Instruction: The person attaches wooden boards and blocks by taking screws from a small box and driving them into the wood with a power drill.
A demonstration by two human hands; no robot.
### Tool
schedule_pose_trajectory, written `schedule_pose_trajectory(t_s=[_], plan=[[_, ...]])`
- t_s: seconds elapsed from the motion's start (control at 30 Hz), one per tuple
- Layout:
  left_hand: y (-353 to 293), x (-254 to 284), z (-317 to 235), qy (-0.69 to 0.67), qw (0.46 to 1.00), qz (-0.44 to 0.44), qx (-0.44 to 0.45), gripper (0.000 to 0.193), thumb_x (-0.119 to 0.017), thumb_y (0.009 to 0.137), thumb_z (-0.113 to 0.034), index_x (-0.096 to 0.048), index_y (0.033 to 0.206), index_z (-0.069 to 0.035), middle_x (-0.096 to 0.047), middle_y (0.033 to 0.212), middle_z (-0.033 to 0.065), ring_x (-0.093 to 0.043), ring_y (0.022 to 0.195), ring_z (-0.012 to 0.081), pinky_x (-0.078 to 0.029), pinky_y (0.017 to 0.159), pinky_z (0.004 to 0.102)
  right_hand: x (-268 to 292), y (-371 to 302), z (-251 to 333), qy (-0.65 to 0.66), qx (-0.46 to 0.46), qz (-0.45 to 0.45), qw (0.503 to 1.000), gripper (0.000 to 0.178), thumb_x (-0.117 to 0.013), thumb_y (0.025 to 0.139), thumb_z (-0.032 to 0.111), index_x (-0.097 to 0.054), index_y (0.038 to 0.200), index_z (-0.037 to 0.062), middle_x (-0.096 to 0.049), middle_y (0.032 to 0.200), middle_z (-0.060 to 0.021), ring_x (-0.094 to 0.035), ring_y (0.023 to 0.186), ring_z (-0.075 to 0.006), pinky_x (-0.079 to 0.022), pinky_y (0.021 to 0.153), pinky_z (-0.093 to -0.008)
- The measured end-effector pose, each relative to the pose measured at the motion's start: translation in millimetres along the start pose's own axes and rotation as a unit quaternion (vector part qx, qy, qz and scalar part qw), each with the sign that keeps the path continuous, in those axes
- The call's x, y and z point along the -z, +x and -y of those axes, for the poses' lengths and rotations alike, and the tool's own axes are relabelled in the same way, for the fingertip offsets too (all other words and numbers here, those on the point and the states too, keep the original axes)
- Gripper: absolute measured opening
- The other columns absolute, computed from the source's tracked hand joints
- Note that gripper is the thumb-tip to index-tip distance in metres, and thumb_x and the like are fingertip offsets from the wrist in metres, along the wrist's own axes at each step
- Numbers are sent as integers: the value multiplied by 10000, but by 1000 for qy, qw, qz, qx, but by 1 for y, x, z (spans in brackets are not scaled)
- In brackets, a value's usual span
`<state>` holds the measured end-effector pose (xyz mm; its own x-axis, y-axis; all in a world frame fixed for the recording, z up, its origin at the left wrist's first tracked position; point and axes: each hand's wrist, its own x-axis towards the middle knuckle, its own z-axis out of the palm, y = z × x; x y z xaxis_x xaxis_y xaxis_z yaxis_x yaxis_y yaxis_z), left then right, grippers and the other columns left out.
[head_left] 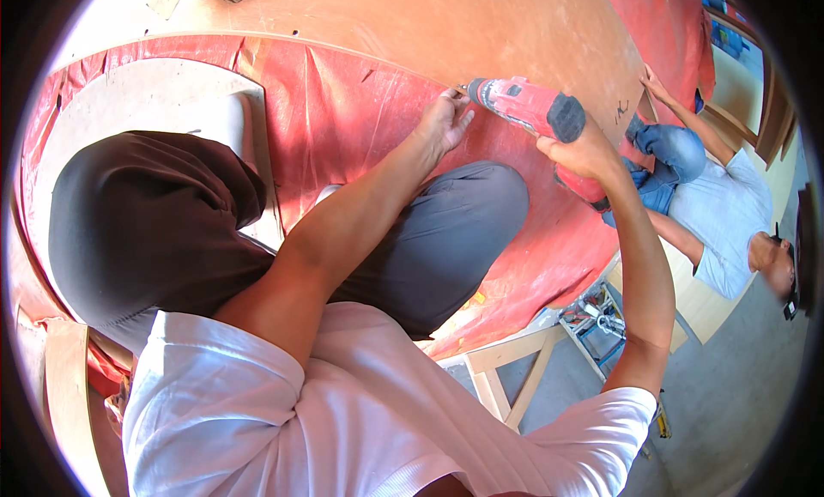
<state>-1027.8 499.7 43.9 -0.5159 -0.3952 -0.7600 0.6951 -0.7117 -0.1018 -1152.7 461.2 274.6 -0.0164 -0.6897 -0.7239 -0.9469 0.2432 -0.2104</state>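
My right hand [585,151] is wrapped round the grip of a red and black cordless drill [536,107]. The drill lies nearly level, with its chuck pointing left at the edge of a large curved wooden panel [481,25]. At the drill's tip, my left hand [446,122] has its fingertips pinched together against that edge. Whatever the fingertips hold is too small to make out. Below the panel edge spreads a red plastic sheet [330,111].
A co-worker [717,209] in a light shirt and jeans sits at the right, one hand on the panel's far end. A pale curved board [154,93] lies at the left. Low on the right are a wooden trestle [506,360] and a rack of tools [598,325].
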Motion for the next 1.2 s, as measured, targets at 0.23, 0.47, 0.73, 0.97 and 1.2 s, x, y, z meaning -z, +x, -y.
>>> schedule_pose_trajectory(t_s=[0.23,0.47,0.73,0.97,1.2], plan=[[1,1,-1,-6,1000,-4,6,236,-380,1004,-163,-580,1107,-91,-620,1054,45,-545,1022,155,-449,882,326,0,1,3,22,38,-15,999,411,-655,744,131,-598,1129,-3,-663,1059,-206,-636,1042,-318,-486,890,-379],[0,2,-2,-4,1000,-12,24,466,-418,857,67,-522,1284,-88,-564,1162,-9,-519,1002,101,-361,1018,381,5,-2,6,11,26,0,1000,436,-666,745,148,-596,1150,1,-662,1085,-202,-630,1057,-320,-484,902,-385],[0,1,-3,6,1000,1,5,380,-354,910,0,-516,1251,-43,-535,1287,74,-489,1194,192,-411,979,365,0,0,4,0,14,7,1000,441,-667,733,153,-597,1141,4,-662,1085,-205,-633,1049,-323,-485,897,-382],[-3,1,-5,3,1000,8,7,498,-356,844,64,-483,1317,-26,-505,1308,88,-472,1214,207,-408,993,367,2,2,8,-4,18,3,1000,428,-655,732,149,-600,1130,3,-662,1073,-209,-636,1040,-326,-487,891,-382],[-4,1,-8,-12,1000,12,19,476,-354,848,72,-491,1294,-21,-514,1267,98,-493,1172,214,-449,948,355,1,4,9,-2,14,-1,1000,400,-645,735,143,-609,1107,0,-671,1030,-204,-651,994,-319,-496,857,-382]])
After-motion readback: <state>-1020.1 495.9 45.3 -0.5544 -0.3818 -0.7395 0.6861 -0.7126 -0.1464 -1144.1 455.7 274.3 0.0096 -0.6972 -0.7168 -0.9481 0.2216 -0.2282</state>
